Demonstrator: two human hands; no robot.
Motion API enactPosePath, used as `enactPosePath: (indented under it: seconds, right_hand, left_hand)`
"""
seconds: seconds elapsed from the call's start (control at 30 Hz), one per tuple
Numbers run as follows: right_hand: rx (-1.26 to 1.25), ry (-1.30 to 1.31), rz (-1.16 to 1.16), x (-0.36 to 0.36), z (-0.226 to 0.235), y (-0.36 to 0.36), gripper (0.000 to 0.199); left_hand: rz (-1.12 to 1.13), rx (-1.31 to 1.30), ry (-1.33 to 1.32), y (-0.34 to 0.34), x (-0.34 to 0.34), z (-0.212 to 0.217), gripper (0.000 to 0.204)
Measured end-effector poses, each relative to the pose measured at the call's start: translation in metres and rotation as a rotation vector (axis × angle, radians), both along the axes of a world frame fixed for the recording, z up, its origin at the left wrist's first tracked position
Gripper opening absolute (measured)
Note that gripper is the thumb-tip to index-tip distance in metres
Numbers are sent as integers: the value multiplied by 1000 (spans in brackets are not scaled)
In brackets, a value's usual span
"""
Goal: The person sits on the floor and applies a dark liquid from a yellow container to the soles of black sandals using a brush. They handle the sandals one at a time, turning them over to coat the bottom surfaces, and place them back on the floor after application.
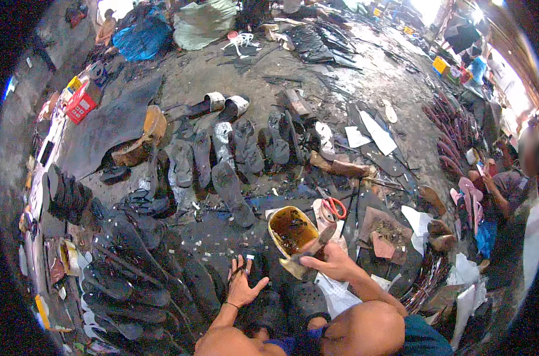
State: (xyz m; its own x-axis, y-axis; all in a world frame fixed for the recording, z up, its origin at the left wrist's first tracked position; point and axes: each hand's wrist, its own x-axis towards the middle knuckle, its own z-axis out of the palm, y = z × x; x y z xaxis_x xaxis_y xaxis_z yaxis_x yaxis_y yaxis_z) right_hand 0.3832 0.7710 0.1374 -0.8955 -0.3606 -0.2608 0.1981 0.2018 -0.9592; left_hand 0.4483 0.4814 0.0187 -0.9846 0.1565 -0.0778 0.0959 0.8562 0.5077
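As seen in the head view, one person's two bare hands, low on the middle of a littered floor point(269, 90).

Right hand point(334, 264): grip narrow, holding a brush-like tool point(314, 244), dark handle slanting up and to the right, pale yellowish end down and to the left. Tool placed at the near edge of the tub; contact with the rim cannot be told.

Tub point(292, 215): one, yellowish, roughly rectangular, amber-brown and dark matter inside; just beyond the right hand.

Left hand point(244, 290): grip wide, fingers spread, palm down above dark material; a dark band across the fingers, its hold unclear; thin dark cord at the wrist.

Scissors point(334, 208): one pair, orange-red handles, just beyond the tub, to its right.

Black sole point(232, 193): one, flat, lying left of the tub, toe end away; further dark footwear pieces beyond it.

Dark strips point(118, 276): a broad heap, left of the left hand.

White-strapped sandals point(237, 105): two, side by side, far row.

White sheet point(378, 132): one, pointed, right of the far row.

Red crate point(80, 107): one, far left.

Co-worker point(506, 187): one, seated, right edge, near pink footwear point(472, 199).
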Motion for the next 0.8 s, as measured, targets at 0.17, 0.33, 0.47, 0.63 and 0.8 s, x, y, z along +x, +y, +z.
enactPosePath:
  seconds: [0.17,0.33,0.47,0.63,0.8]
  right_hand:
    - [76,542,-155,-28,49,-78,32]
    - [118,602,-189,-64,37,-99,26]
    - [-39,582,-83,-36,54,-110,19]
    - [186,660,-244,-50,45,-111,19]
    - [7,492,-353,-53,41,-117,21]
  left_hand:
    - [715,1651,-633,-1,-55,40,52]
    - [485,1897,-570,2,-71,80,51]
    - [507,1731,-383,-6,-56,71,49]
    - [614,1843,-363,9,-61,102,48]
    - [845,1454,-64,8,-58,57,48]
